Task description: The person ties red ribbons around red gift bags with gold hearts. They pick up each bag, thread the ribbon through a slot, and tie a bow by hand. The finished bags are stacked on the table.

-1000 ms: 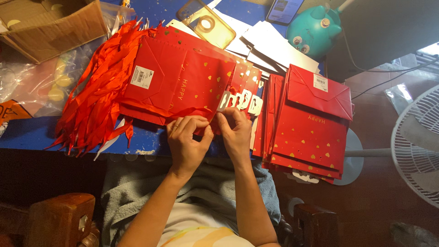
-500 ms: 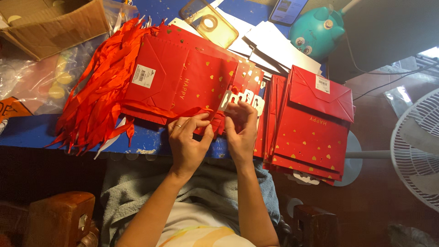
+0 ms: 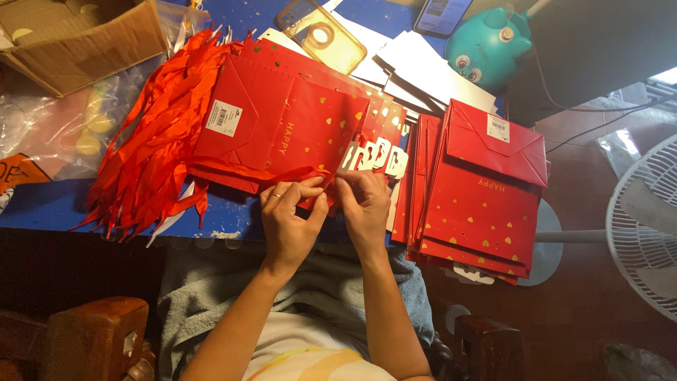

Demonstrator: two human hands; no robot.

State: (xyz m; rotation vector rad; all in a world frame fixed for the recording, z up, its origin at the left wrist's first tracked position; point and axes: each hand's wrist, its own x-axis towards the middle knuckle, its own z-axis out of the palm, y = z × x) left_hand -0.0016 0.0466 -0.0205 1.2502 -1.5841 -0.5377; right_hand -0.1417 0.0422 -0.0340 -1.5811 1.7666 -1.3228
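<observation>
Both hands were together at table's 6 o'clock edge, left hand [image 3: 290,215] and right hand [image 3: 364,204] pinching the red ribbon [image 3: 310,175] at the flat red gift bag [image 3: 293,130]; looked light, limp, slippery, best gripped near its end.

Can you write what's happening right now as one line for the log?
left hand: pinching red ribbon | right hand: gripping red gift bag edge | second bag stack: at right | loose ribbons: at left

We are seeing a cardboard box [image 3: 77,42] sitting top left, a teal round toy [image 3: 490,46] resting by a phone [image 3: 443,14], and a white fan [image 3: 645,226] standing right.
</observation>
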